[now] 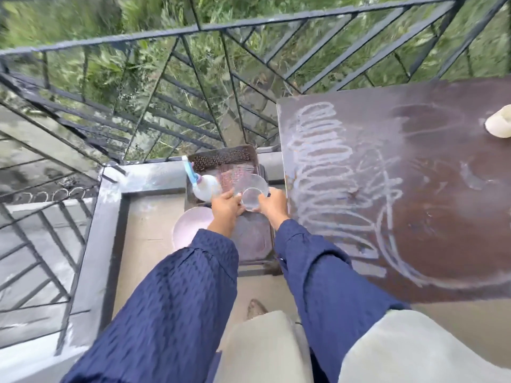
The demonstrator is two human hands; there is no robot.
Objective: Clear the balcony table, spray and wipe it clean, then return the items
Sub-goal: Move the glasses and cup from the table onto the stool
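The brown balcony table (431, 167) fills the right side, its top streaked with pale wipe marks. A cream cloth (500, 124) lies at its far right edge. Left of the table, low on a dark stand (253, 239), my left hand (225, 204) and my right hand (272, 203) both grip a clear glass bowl (251, 199). Behind it rests a clear plate (250, 182) on a perforated tray (224, 161). A white spray bottle (206, 186) with a blue-and-pink nozzle lies beside my left hand.
A pale pink plate (190, 228) sits on the floor left of the stand. The black metal railing (193, 31) runs along the balcony's edge, with greenery beyond. A grey ledge (149, 178) borders the floor. My blue sleeves and beige-clad knees fill the foreground.
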